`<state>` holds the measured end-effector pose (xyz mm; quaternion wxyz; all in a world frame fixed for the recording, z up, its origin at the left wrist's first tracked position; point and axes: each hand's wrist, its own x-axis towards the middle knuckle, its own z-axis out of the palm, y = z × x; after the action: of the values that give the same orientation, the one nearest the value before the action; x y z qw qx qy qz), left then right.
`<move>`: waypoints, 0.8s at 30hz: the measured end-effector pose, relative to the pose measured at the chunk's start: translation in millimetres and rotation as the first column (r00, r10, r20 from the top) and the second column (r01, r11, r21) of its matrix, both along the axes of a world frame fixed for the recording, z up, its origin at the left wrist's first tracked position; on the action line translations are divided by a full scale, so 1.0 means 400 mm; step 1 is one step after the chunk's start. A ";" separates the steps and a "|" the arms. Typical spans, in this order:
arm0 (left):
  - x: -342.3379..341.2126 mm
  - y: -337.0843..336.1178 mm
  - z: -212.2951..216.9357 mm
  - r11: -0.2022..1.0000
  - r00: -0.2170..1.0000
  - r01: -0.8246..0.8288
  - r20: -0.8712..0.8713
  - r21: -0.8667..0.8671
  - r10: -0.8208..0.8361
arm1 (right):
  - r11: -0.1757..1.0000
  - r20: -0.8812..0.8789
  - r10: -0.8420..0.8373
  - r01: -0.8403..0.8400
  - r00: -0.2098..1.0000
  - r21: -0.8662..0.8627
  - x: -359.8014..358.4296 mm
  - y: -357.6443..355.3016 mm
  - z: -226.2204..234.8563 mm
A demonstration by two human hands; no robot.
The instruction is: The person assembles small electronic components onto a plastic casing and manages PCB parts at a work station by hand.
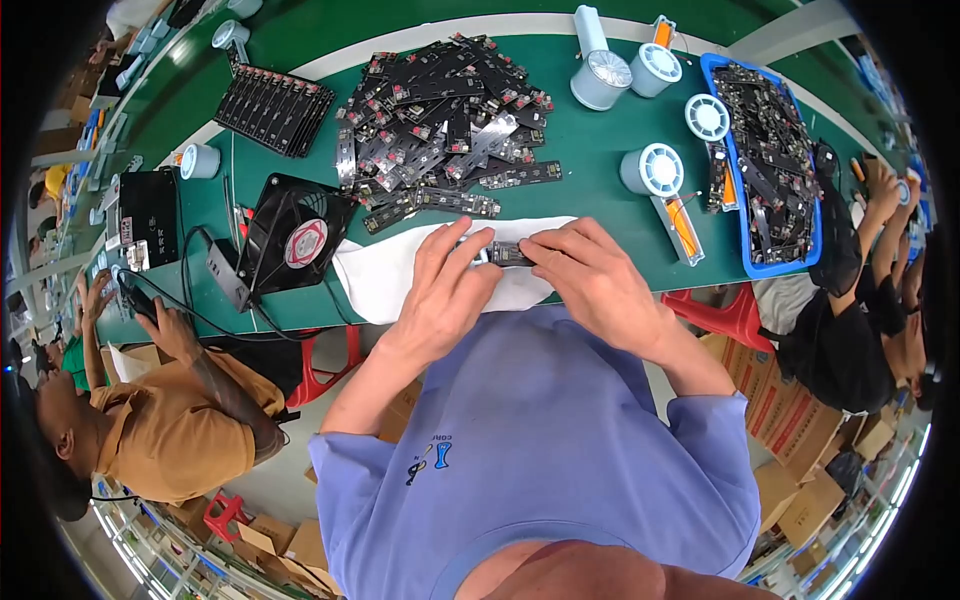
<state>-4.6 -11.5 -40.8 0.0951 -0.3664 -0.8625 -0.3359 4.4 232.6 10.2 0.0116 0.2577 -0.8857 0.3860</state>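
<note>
Between my two hands a small black circuit board [508,254] lies over a white cloth [385,272] at the table's near edge. My left hand [447,285] has its fingers closed at the board's left end. From the other side, my right hand [590,275] grips the right end with thumb and fingertips. Fingers cover both ends of the board. Just beyond the cloth rises a heap of similar long black circuit boards [440,110], some with small red parts and some with silvery strips.
Left stand a black cooling fan [303,240], a stack of board panels [272,112] and a black power box [148,220]. Right are light-blue handheld fan bodies [652,170] and a blue basket [746,190] of boards. Co-workers sit on both sides; a red stool [722,318] is near.
</note>
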 end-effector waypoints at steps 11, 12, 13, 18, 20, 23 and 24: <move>-0.013 0.025 0.062 0.998 0.994 -0.061 0.087 0.025 0.058 | 0.988 -0.109 0.039 -0.022 0.993 0.155 -0.020 -0.021 0.019; -0.012 0.025 0.068 0.997 0.992 -0.068 0.106 0.022 0.066 | 0.983 -0.108 0.060 -0.040 0.992 0.178 -0.023 -0.019 0.019; -0.012 0.027 0.074 0.997 0.990 -0.071 0.125 0.027 0.067 | 0.977 -0.107 0.077 -0.053 0.991 0.208 -0.025 -0.013 0.021; -0.014 0.030 0.094 0.999 0.988 -0.050 0.148 -0.009 0.051 | 0.976 -0.024 0.158 -0.152 0.987 0.155 -0.024 0.002 -0.002; -0.011 0.031 0.092 0.999 0.984 -0.039 0.175 -0.006 0.040 | 0.971 -0.006 0.175 -0.171 0.985 0.164 -0.028 0.002 0.003; -0.003 0.028 0.117 0.990 0.987 -0.135 -0.083 0.030 0.137 | 0.971 0.068 0.182 -0.190 0.981 0.142 -0.034 0.012 0.015; 0.012 0.015 0.109 0.987 0.971 -0.134 -0.190 0.085 0.148 | 0.968 0.027 0.183 -0.185 0.983 0.170 -0.033 0.024 0.030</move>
<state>0.2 -5.5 2.6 0.2160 -0.3318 -0.8602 -0.3214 -8.8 242.1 22.3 -0.0515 0.3367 -0.8879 0.3093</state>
